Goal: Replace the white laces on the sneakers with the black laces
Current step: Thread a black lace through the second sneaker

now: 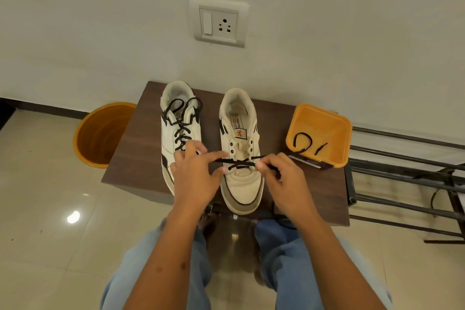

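Brown table [141,156], tiled floor [37,209], wall socket [219,21]; your left hand [195,173] and right hand [284,176] each pinch the black lace [237,162].

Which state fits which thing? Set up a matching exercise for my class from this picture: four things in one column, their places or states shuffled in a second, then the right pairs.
Things
1. left sneaker
2. right sneaker
3. square orange tub
4. round orange bucket

States
A. on the floor beside the table
B. laced in black up to the top
C. black lace crossed only through the lowest eyelets
D. on the table, with a loose black lace inside

Pairs: 1-B, 2-C, 3-D, 4-A
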`<state>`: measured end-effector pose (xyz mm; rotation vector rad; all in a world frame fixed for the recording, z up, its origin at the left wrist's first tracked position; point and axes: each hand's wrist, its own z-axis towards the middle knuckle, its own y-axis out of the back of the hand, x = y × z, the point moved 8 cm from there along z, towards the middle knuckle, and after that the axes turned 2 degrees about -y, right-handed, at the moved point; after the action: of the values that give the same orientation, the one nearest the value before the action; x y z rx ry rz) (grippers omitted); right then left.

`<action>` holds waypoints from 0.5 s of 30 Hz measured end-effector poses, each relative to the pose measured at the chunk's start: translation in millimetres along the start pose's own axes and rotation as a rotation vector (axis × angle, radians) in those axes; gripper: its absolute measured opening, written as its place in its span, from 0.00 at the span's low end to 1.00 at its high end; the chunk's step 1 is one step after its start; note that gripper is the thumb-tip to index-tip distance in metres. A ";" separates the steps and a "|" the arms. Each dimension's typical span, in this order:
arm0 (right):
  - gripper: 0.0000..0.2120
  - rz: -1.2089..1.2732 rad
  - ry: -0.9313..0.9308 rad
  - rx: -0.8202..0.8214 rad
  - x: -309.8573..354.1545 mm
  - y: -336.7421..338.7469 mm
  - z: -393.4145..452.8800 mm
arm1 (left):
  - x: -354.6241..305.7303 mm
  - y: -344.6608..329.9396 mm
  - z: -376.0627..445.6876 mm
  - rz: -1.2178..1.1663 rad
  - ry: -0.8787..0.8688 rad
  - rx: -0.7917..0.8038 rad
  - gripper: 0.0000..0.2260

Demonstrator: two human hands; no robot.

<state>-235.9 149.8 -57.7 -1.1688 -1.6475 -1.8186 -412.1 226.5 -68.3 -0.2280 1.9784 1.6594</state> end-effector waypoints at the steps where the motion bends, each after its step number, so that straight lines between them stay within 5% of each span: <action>1: 0.08 0.003 0.022 0.013 3.2 -5.3 0.5 | -10.9 0.8 0.0 -0.055 -0.086 -0.032 0.15; 4: 0.09 0.018 0.077 0.037 13.4 -15.2 3.3 | -35.6 -4.8 -3.9 -0.153 -0.256 0.001 0.10; 7: 0.09 0.040 0.077 0.061 12.4 -14.7 6.8 | -35.9 -6.9 -2.7 -0.121 -0.232 0.022 0.07; 12: 0.08 -0.098 -0.013 0.034 -14.7 5.6 9.5 | 22.0 35.4 2.1 -0.042 0.182 -0.265 0.07; 15: 0.07 -0.162 -0.043 -0.014 -25.5 17.7 10.7 | 40.6 32.5 2.2 0.047 0.275 -0.192 0.09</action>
<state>-204.8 150.6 -68.1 -1.1160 -1.8029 -1.9176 -460.4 244.5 -61.0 -0.5089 2.0299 1.9371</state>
